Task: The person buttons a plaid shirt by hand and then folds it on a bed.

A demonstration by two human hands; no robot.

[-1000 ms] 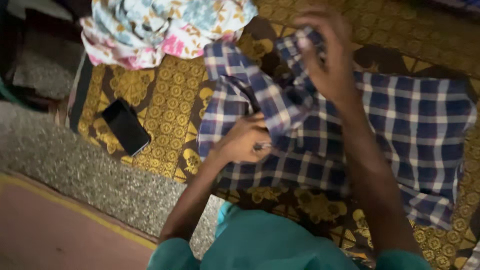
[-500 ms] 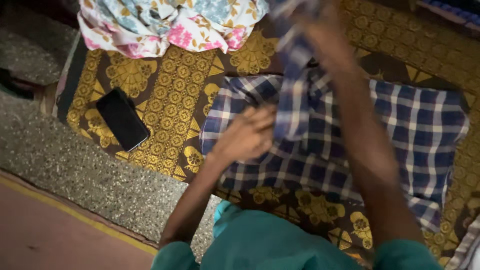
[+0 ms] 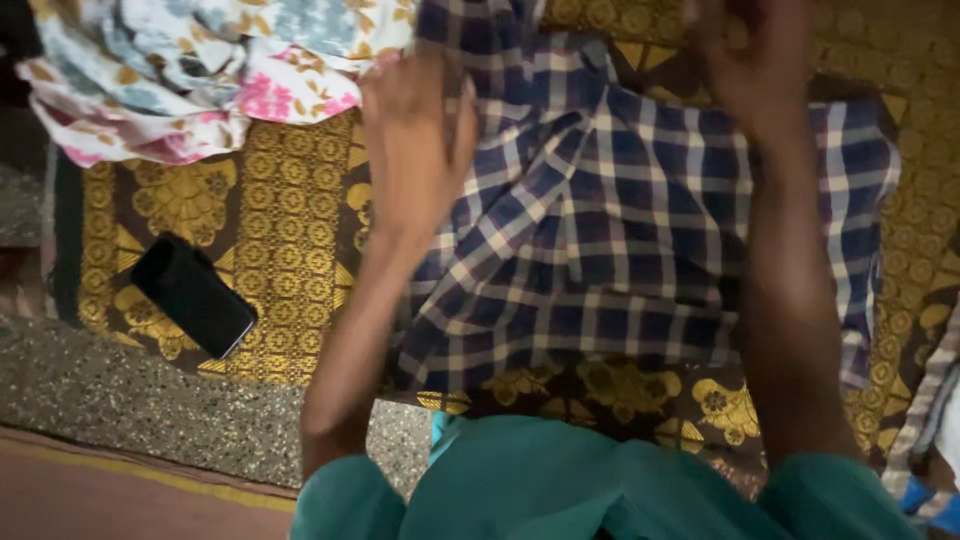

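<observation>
Blue plaid shirt (image 3: 620, 250) lies on the patterned mat (image 3: 290, 250). Left hand (image 3: 415, 140) lies open on its upper edge; right hand (image 3: 755, 60) pinches cloth. Likely soft, light, floppy; best taken at seams or corners.

The shirt (image 3: 620, 230) is checked in dark blue and navy, crossed by white and pale lines that form a plaid grid. Under it lies a mat (image 3: 290, 260) in dark brown with bright yellow-gold patterns: rows of small round motifs, larger flower shapes and triangles along the edges. The cloth pile (image 3: 190, 70) is white with floral prints in pink, pale blue and mustard yellow. The phone (image 3: 193, 296) is plain glossy black. The floor (image 3: 130, 400) is speckled grey, edged by a yellow line and a reddish-brown band. The sleeves (image 3: 560, 485) are plain teal green.
</observation>
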